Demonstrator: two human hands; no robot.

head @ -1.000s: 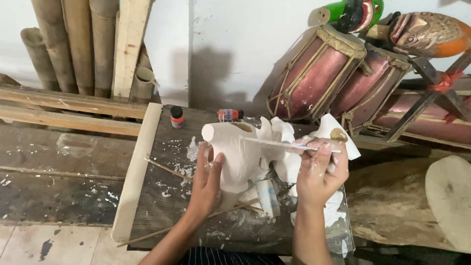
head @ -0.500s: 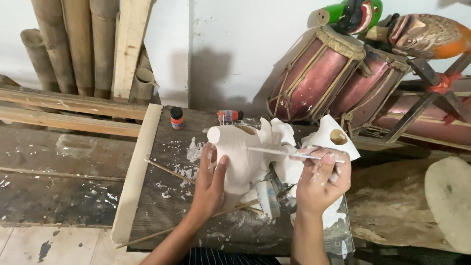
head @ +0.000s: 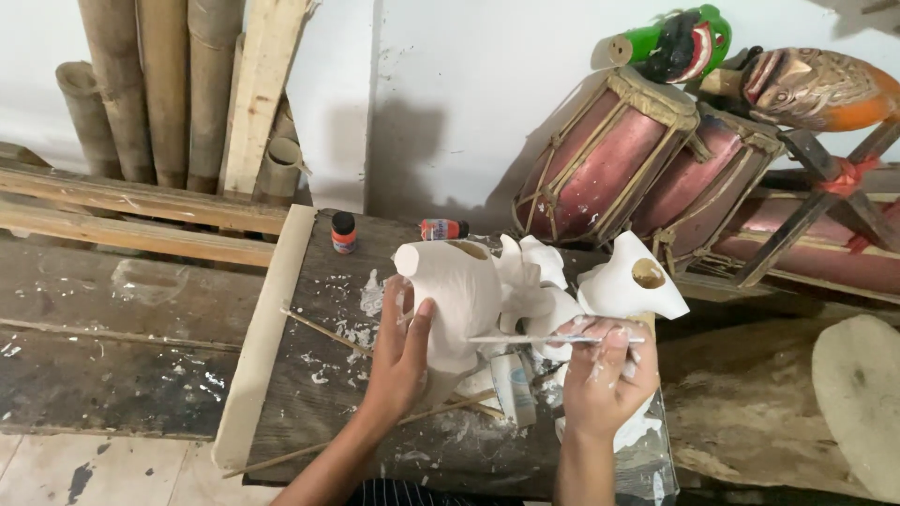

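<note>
Two hands work over the paint-spattered tabletop (head: 309, 394): the left hand (head: 401, 351) is spread open against the side of a white unpainted mask (head: 457, 295), propping it upright at the middle, while the right hand (head: 605, 375) pinches a thin brush (head: 525, 339) laid across it. That flat-palmed hold looks weak; a hard stroke might tip the mask into the other white pieces (head: 633, 281) just right of it.
</note>
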